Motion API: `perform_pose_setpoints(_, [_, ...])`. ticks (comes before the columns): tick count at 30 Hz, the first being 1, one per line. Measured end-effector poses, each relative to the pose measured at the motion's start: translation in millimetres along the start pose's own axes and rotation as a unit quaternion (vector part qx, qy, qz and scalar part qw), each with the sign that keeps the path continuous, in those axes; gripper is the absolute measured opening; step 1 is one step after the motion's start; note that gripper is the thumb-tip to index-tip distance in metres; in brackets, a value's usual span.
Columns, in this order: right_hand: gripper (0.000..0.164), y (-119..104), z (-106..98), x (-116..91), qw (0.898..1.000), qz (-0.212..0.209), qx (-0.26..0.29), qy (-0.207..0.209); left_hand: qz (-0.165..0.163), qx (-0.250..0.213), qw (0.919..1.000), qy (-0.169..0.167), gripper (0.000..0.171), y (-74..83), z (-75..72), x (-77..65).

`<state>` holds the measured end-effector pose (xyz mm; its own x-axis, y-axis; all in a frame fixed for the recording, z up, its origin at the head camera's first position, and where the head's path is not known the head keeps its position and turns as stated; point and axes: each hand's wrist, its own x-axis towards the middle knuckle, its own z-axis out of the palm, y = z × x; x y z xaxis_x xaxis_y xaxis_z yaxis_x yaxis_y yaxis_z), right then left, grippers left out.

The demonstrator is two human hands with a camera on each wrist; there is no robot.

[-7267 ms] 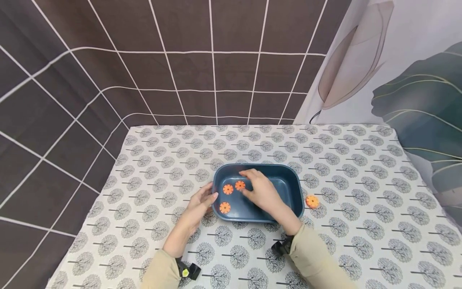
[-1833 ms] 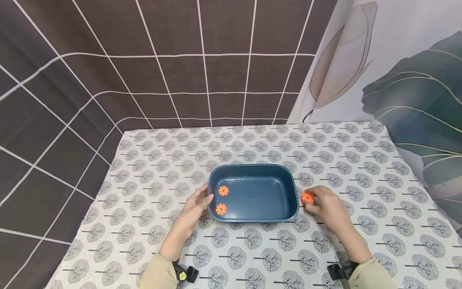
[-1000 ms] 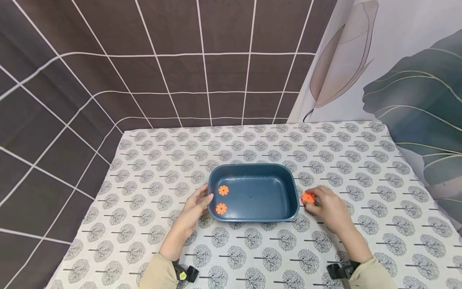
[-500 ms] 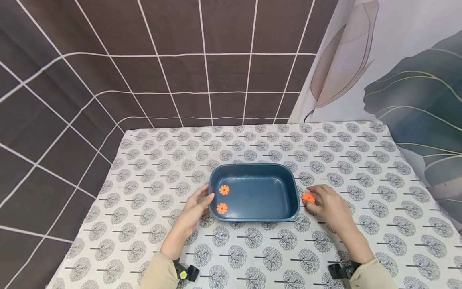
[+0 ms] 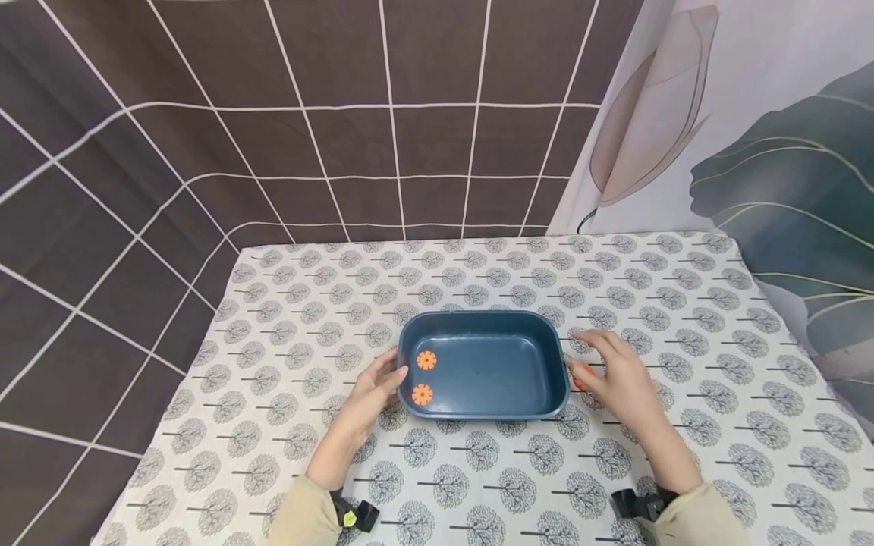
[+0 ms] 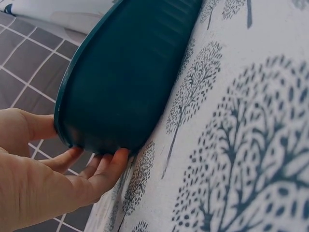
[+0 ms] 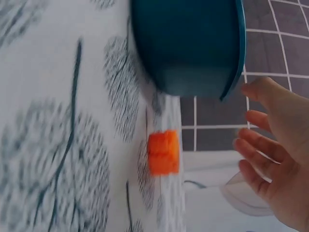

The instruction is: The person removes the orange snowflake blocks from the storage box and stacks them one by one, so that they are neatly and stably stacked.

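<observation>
A dark blue plastic bin (image 5: pixel 478 371) sits on the table with two flat orange notched discs inside at its left end, an upper disc (image 5: pixel 426 360) and a lower disc (image 5: pixel 422 394). My left hand (image 5: pixel 372 390) holds the bin's left end, thumb at the rim and fingers against the outer wall (image 6: pixel 111 96). Just outside the right end stands a short orange stack of discs (image 7: pixel 163 152), partly hidden in the head view by my right hand (image 5: pixel 621 379). That hand hovers over the stack, fingers spread and loosely bent, holding nothing. Its thumb is close to the bin's rim.
A white cloth with grey tree prints (image 5: pixel 328 303) covers the table. Behind and to the left hangs a dark curtain with white grid lines (image 5: pixel 437 136). A pale leaf-patterned curtain (image 5: pixel 771 152) hangs at the right.
The bin held three discs at first and now holds two. My right hand went from inside the bin to the stack, held there, then lifted off with fingers spreading. My left hand stayed put.
</observation>
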<state>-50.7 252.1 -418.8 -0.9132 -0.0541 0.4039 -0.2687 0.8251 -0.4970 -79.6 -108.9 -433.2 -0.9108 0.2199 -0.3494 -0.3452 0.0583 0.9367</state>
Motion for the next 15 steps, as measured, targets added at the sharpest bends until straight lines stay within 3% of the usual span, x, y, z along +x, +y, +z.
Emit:
perform_pose_setpoints(6, [0.049, -21.9, 10.8, 12.5, 0.999, -0.019, 0.024, 0.023, 0.000, 0.006, 0.9999, 0.010, 0.058, 1.5, -2.2, -2.7])
perform_pose_setpoints(15, [0.068, -43.9, 33.2, 21.2, 0.998, -0.046, 0.033, -0.018, -0.001, 0.002, 1.0000, 0.000, 0.060, -0.2, -0.2, 0.1])
